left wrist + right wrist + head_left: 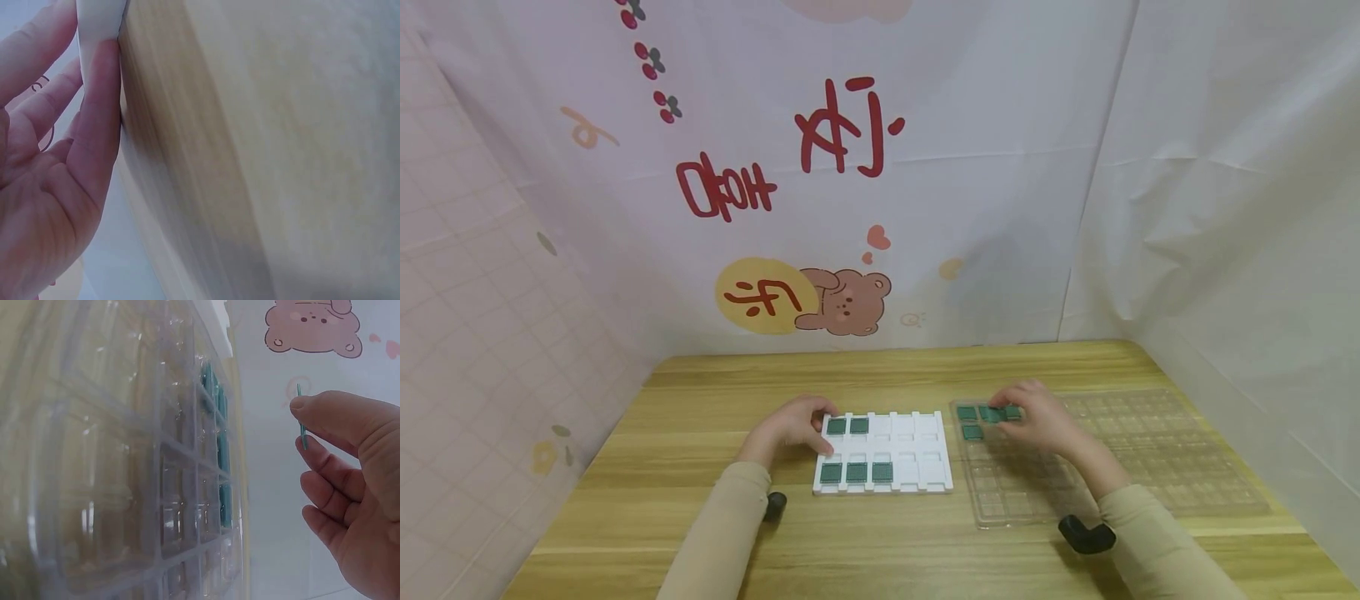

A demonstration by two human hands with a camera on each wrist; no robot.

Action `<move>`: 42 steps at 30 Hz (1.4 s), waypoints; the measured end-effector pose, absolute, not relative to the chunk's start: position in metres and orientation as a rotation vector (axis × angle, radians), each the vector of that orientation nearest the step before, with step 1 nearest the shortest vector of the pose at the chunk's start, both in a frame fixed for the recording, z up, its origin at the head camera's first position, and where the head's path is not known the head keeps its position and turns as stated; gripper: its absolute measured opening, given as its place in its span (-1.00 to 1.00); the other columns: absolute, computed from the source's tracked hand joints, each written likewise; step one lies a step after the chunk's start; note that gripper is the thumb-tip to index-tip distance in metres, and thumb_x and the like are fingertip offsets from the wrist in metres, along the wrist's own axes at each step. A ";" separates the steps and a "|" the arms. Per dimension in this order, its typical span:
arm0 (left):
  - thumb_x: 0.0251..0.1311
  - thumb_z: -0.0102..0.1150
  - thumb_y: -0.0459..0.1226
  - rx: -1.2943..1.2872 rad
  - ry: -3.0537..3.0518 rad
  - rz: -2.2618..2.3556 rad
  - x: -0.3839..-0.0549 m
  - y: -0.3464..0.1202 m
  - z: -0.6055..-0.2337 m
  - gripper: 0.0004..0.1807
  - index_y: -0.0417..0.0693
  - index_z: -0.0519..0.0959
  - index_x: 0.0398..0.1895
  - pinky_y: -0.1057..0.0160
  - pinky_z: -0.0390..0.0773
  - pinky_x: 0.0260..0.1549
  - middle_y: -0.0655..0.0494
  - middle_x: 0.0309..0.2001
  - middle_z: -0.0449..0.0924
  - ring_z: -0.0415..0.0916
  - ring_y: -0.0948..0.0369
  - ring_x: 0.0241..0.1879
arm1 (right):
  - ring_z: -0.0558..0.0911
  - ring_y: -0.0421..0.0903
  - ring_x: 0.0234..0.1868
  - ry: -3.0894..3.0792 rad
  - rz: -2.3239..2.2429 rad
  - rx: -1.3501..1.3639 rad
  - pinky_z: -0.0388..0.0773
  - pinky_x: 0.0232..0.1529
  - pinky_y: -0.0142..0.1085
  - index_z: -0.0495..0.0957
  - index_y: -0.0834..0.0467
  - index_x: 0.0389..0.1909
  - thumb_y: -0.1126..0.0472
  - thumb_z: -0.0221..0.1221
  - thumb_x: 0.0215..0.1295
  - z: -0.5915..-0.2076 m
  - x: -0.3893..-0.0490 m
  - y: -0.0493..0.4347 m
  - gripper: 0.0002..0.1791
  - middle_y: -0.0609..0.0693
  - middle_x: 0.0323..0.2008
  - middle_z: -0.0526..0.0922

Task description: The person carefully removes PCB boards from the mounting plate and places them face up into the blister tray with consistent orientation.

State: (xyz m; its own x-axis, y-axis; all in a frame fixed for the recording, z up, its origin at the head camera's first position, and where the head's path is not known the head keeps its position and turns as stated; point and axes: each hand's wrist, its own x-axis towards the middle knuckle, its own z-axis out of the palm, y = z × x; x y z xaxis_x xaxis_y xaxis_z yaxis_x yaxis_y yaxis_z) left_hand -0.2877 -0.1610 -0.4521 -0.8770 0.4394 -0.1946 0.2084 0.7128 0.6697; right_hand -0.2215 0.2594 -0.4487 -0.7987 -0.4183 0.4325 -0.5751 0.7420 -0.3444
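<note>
Green chip (302,425) is pinched by right hand (1037,421), left hand (793,422) gripping white tray (904,427), red characters (876,133) behind.

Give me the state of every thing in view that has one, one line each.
White tray: partly filled, five green squares
Clear tray: partly filled, four green squares visible
Clear plastic at far right: lying flat
Held green square: pinched, apart from both trays
Left hand: gripping the white tray's end
Right hand: pinching the held green square
</note>
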 end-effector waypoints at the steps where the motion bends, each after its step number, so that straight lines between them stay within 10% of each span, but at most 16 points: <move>1: -0.24 0.65 -0.34 0.503 2.580 0.949 -0.288 -0.161 -0.452 -0.38 -0.08 0.60 0.01 0.14 0.36 -0.17 0.05 -0.26 0.43 0.34 0.11 -0.19 | 0.54 0.07 -0.13 -2.617 0.669 0.771 0.45 -0.09 0.03 0.67 0.21 -0.22 0.39 0.46 -0.04 -0.449 -0.222 0.260 -0.69 -0.02 -0.24 0.65; 42: -0.23 0.64 -0.35 0.519 2.614 0.924 -0.281 -0.158 -0.449 -0.40 -0.09 0.62 -0.01 0.16 0.37 -0.22 0.03 -0.27 0.43 0.35 0.13 -0.23 | 0.56 0.11 -0.06 -2.872 0.397 0.738 0.47 0.00 0.04 0.67 0.07 -0.21 0.23 0.43 0.06 -0.462 -0.229 0.262 -0.75 0.02 -0.15 0.65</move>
State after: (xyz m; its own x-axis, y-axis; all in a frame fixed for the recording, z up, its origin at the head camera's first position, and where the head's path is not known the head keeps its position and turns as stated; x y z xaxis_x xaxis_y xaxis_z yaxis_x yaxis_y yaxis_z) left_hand -0.2814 -0.1581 -0.4486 -0.8830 0.4356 -0.1749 0.2288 0.7249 0.6498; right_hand -0.2295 0.2623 -0.4623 -0.8678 -0.4513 0.2080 -0.4908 0.8439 -0.2165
